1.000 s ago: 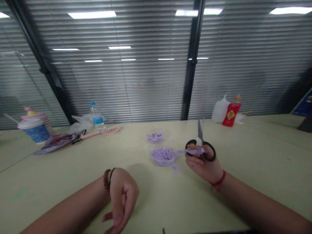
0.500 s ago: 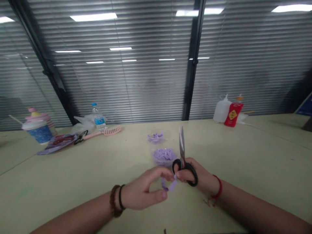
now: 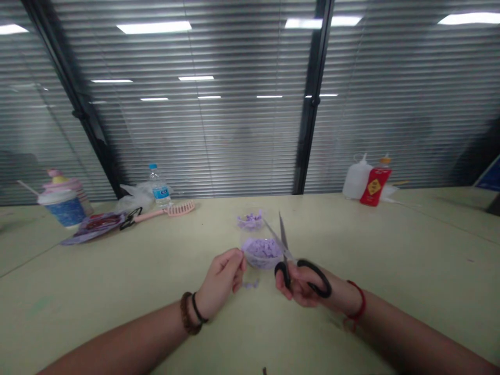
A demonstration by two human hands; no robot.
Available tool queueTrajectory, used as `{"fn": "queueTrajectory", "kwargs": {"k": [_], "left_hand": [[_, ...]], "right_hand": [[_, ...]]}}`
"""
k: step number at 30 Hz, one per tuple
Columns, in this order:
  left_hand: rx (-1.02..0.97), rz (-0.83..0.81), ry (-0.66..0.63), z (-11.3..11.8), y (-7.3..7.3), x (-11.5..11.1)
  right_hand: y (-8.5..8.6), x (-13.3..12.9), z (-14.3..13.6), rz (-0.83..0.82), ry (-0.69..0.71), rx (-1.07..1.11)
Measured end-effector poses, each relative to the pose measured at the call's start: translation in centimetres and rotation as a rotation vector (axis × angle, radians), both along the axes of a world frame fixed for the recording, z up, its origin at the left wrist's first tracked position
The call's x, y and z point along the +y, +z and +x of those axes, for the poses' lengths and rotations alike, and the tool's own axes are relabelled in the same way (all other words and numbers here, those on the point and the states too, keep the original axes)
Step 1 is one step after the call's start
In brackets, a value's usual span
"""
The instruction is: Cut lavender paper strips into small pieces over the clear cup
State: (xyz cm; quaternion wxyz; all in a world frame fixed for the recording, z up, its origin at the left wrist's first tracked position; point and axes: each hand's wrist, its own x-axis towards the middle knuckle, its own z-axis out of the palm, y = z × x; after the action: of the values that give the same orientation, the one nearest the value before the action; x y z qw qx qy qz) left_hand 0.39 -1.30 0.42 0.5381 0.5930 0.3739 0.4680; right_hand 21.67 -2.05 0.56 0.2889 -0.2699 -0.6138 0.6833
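Observation:
My right hand [image 3: 302, 284] has its fingers through the black handles of a pair of scissors [image 3: 284, 242]; the blades are spread and point away from me. My left hand [image 3: 224, 276] is closed in a pinch on a thin purple strip [image 3: 250, 285], part of which shows below the fingertips; the rest is hidden by the fingers. Just beyond the hands stands a clear bowl [image 3: 261, 263] filled with small purple pieces [image 3: 265, 248]. Behind it is a second clear container [image 3: 244, 225] with more purple bits [image 3: 252, 219].
A pink hairbrush [image 3: 179, 209], a water bottle [image 3: 160, 190], a crumpled plastic bag [image 3: 136, 199], a blue paper cup [image 3: 66, 211] and a flat purple packet [image 3: 94, 229] are at the far left. A white squeeze bottle [image 3: 356, 179] and a red bottle [image 3: 374, 186] stand far right.
My left hand has drawn left and closed, where its fingers were apart near the right hand. The scissors' blades have spread and tilted left; my right hand has turned.

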Motion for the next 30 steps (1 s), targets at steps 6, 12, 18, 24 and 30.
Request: {"fn": "queueTrajectory", "kwargs": {"k": [6, 12, 18, 24, 30], "left_hand": [[0.041, -0.013, 0.022, 0.2, -0.8, 0.5], [0.243, 0.054, 0.039, 0.8, -1.3, 0.5], [0.278, 0.114, -0.035, 0.9, -1.1, 0.4], [0.279, 0.133, -0.069, 0.9, -0.9, 0.2], [0.272, 0.117, -0.062, 0.9, -0.9, 0.4]], "right_hand": [[0.6, -1.1, -0.8, 0.063, 0.065, -0.263], [-0.1, -1.0, -1.9, 0.057, -0.009, -0.292], [-0.3, -1.0, -1.9, 0.043, -0.014, -0.291], [-0.5, -0.9, -1.8, 0.049, -0.017, -0.309], [-0.8, -0.6, -1.7, 0.053, -0.009, -0.310]]}}
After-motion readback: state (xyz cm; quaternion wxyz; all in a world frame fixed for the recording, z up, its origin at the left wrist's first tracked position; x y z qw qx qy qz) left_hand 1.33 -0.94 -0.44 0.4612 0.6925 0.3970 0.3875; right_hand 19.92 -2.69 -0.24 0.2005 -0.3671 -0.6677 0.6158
